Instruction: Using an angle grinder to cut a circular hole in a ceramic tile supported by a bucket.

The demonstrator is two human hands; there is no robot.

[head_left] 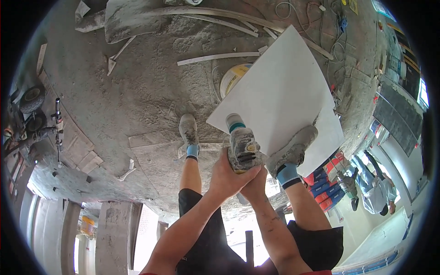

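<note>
Hands point(238, 176) grip grinder point(243, 144) at tile point(279, 91) edge

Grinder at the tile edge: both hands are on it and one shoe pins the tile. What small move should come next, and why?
Probably ease the grinder forward along the white tile. Both the left hand and right hand grip it, its front sits at the tile's near edge, and the right shoe presses the tile down, so it looks steadied.
</note>
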